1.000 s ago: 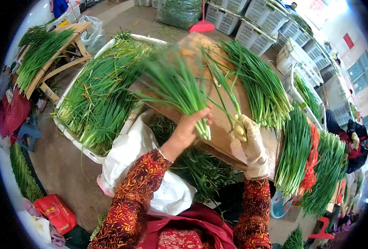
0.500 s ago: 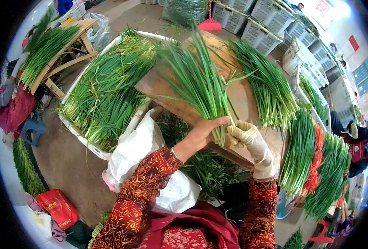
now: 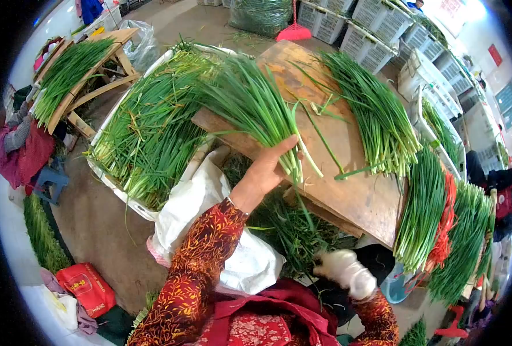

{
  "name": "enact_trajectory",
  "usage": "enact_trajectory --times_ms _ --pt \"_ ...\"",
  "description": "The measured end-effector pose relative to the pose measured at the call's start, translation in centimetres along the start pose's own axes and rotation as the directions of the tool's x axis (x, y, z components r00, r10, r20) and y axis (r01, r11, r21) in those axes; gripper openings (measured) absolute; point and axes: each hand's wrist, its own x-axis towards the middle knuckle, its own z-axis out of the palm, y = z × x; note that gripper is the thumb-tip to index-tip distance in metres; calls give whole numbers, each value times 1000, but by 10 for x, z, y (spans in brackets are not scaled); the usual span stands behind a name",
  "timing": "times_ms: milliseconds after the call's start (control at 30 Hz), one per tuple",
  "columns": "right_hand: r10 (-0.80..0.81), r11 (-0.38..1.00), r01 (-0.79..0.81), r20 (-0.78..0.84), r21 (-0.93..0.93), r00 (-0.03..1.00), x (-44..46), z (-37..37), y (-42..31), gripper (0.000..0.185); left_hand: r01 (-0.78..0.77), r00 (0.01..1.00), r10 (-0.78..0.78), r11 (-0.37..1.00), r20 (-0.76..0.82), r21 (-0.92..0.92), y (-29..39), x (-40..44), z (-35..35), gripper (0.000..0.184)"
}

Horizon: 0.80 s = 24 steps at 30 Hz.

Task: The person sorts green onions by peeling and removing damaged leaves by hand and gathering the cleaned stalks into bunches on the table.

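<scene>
The view comes from the person's own head, looking forward and steeply down over their red clothing [image 3: 250,331] at the near edge. The left hand [image 3: 263,175] and the wooden board [image 3: 351,147] sit close below the lens, around the middle. A very wide, round field with black corners bows straight edges and reaches out to a wooden stand [image 3: 103,91] at far left and stacked white crates [image 3: 367,49] at far right.

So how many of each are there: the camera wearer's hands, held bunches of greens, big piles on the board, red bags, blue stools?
Hands: 2 (left hand, right hand)
Held bunch: 1
Pile on the board: 1
Red bag: 1
Blue stool: 1
Total: 6
</scene>
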Motion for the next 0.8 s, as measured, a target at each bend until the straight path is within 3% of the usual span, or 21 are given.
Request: enact_trajectory --times_ms 33,67,100,133,267,367,467,633,700,800 --pt "29 985 18 -264 173 964 -5 -6 11 38 32 999 -32 999 -8 14 -5 -4 1 23" --pt "15 832 290 -541 474 841 0 -9 22 35 78 997 -78 997 18 24 -9 -9 5 22" --pt "184 632 341 -562 696 806 -6 -28 11 34 87 996 -88 996 26 35 -14 -10 8 22" --pt "216 716 370 -692 592 689 -9 -45 6 35 82 996 -84 995 38 52 -22 -10 11 23" --pt "180 680 417 -689 603 702 11 -60 -5 32 105 993 -111 989 51 106 -42 -17 11 29" --pt "159 727 416 -723 547 672 23 -50 -3 29 115 993 -116 989 12 92 -45 -28 16 32" --pt "191 523 448 -612 725 767 26 -43 2 28 126 989 -138 977 58 172 -40 -31 18 36" --pt "173 456 522 -647 721 743 23 -34 6 29 189 972 -186 982 142 -10 -49 -27 20 40" --pt "208 294 607 -669 739 714 19 -30 6 31 183 974 -174 982 148 -47 -52 -28 24 41" --pt "61 55 595 -597 802 800 15 -17 -10 40 152 977 -132 982 169 -113 -56 -25 31 41"
